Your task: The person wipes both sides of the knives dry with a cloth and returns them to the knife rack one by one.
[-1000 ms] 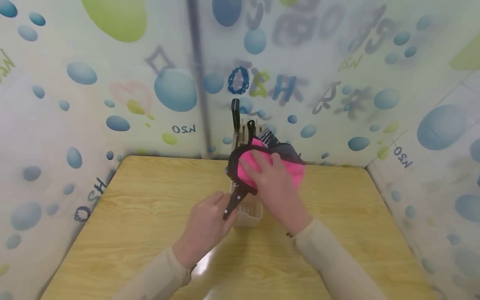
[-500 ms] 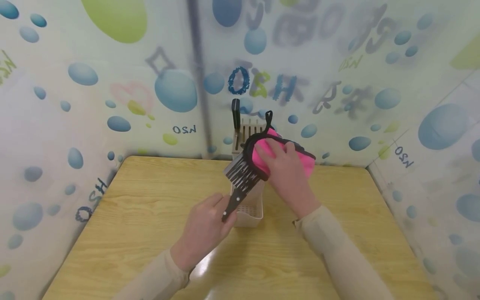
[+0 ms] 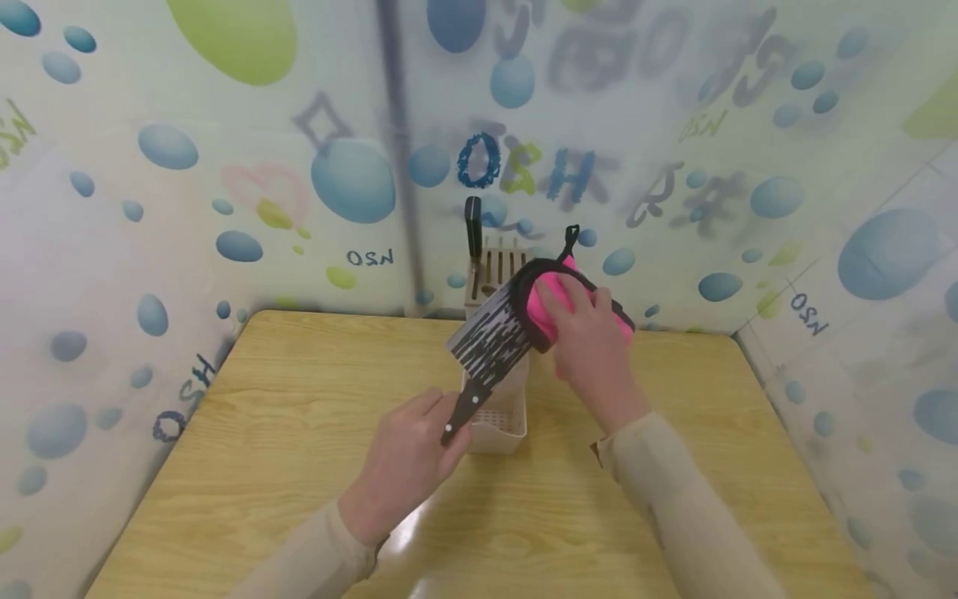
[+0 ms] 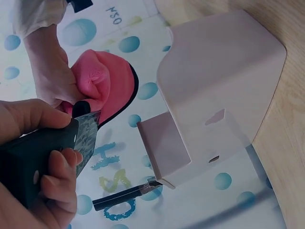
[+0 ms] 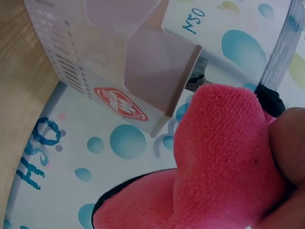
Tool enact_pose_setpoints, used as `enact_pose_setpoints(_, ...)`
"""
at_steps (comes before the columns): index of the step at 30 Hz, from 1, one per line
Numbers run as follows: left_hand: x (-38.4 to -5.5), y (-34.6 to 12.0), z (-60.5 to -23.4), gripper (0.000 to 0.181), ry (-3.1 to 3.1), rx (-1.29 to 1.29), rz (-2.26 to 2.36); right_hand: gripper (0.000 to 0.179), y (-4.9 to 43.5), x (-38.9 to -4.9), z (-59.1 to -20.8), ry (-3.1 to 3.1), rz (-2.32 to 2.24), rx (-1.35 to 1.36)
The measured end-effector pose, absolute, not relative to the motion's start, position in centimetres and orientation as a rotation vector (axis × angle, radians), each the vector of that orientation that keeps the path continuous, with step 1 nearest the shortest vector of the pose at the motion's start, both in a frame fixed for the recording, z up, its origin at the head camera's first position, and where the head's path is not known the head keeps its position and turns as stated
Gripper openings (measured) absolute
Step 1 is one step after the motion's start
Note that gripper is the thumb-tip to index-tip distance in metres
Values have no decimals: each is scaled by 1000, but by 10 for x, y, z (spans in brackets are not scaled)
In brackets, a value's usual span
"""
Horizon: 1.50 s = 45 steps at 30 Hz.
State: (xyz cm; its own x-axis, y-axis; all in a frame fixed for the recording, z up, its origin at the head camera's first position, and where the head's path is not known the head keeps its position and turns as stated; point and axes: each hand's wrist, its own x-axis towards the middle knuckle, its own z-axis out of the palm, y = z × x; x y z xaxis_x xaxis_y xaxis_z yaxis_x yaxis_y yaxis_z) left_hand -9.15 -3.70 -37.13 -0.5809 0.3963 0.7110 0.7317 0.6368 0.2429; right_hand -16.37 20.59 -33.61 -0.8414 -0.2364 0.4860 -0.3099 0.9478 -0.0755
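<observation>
My left hand [image 3: 410, 462] grips the black riveted handle of a cleaver [image 3: 488, 337], whose broad patterned blade points up and to the right. In the left wrist view, thumb and fingers wrap the dark handle [image 4: 40, 155]. My right hand [image 3: 591, 353] pinches a pink cloth [image 3: 544, 306] with black edging and a hanging loop, folded over the far end of the blade. The plush pink cloth [image 5: 221, 152] fills much of the right wrist view, and its folds hide the blade's tip. Both hands are above a pale knife holder [image 3: 497, 437].
The holder's slotted top [image 3: 503, 262] rises at the table's back edge. A second knife [image 3: 473, 229] stands in its left slot, black handle up. Wood-grain table [image 3: 337, 374] spreads around it, with patterned walls [image 3: 299, 166] behind and at both sides.
My right hand and the cloth have slid right along the blade, away from the handle, uncovering the patterned face. My left hand has hardly moved.
</observation>
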Motion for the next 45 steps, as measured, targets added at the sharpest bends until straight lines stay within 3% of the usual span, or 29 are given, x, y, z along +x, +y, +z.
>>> enact_pose_setpoints(7, -94, -36, -372, 10, -2228, -859, -794, 89, 198, -149, -346, -2542, 268, 402)
enact_pose_setpoints(24, -106, -29, -370, 7, -2248, -745, -918, 62, 176, -127, -356, -2377, 363, 658)
enact_pose_setpoints(37, -115, -22, -367, 16, -2309, -664, -918, 81, 169, -106, -358, -2345, 333, 832)
enact_pose_setpoints(45, -114, -19, -371, 13, -2266, -698, -927, 63, 171, -114, -354, -2385, 309, 757)
